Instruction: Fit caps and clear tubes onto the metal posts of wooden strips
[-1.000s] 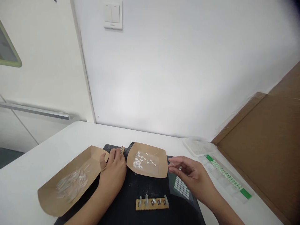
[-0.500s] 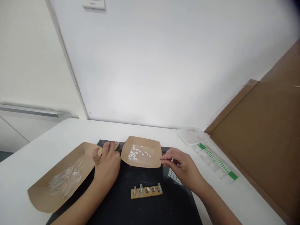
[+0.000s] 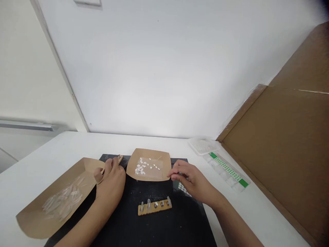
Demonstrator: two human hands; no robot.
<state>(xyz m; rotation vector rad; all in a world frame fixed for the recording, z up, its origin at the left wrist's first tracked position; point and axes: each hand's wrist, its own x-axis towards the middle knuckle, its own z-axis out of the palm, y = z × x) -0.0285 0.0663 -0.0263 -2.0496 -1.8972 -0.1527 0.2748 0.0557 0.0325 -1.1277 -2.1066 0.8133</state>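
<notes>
My left hand (image 3: 111, 178) is palm down at the far left of the black mat, fingers curled over a small wooden strip (image 3: 120, 158) whose end shows past them. My right hand (image 3: 189, 180) is closed in a pinch at the right rim of a small cardboard tray (image 3: 165, 164); whatever the fingertips hold is too small to make out. White pellets (image 3: 141, 167) lie loose inside that tray. Nearer me, a scalloped wooden strip (image 3: 149, 211) bears a row of shiny metal balls and a few clear upright tubes (image 3: 148, 204).
A larger cardboard tray (image 3: 31, 219) with several clear plastic tubes (image 3: 64, 200) stands left, partly on the black mat (image 3: 154, 233). A sheet of white dots (image 3: 183, 188) is partly behind my right hand. At right lie a clear container (image 3: 202, 145), a green-ended strip (image 3: 228, 169) and cardboard (image 3: 277, 144).
The whole view has shifted, so everything appears further left. Both hands keep nearly the same places beside the small tray, with no visible change in grip.
</notes>
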